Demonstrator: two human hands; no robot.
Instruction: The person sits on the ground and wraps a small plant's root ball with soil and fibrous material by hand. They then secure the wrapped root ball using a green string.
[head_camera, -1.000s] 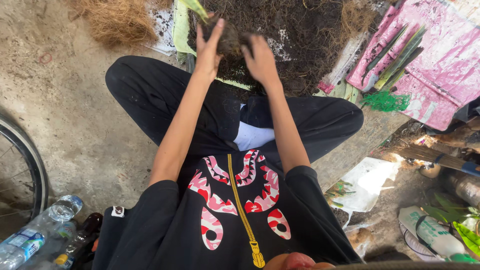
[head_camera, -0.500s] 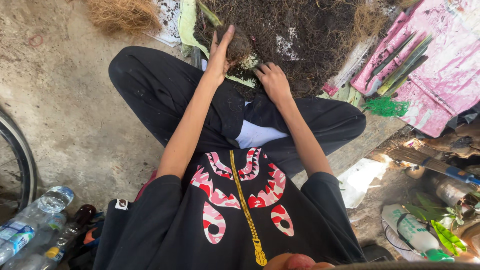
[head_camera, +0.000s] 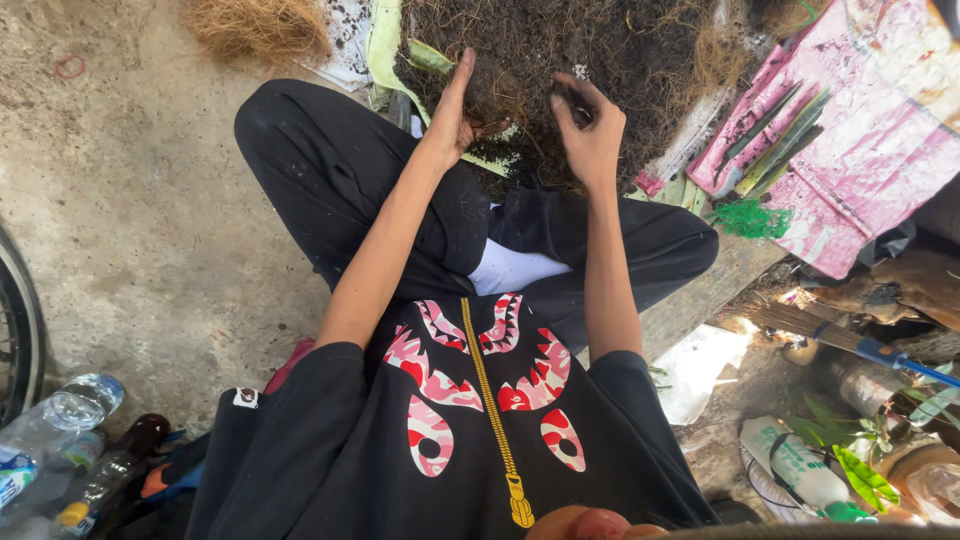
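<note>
Beside the soil heap, a pink printed sheet lies flat.

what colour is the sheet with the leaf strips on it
Pink sheet, stained and patchy, bearing green leaf strips; head view.

You are working in bright, even daylight with no hard shadows on the concrete floor; the strongest glare falls on the pink sheet at upper right and on the white scrap beside your knee. Focus is sharp at centre, while wide-angle distortion bends the edges, visibly curving the wheel at left.
</note>
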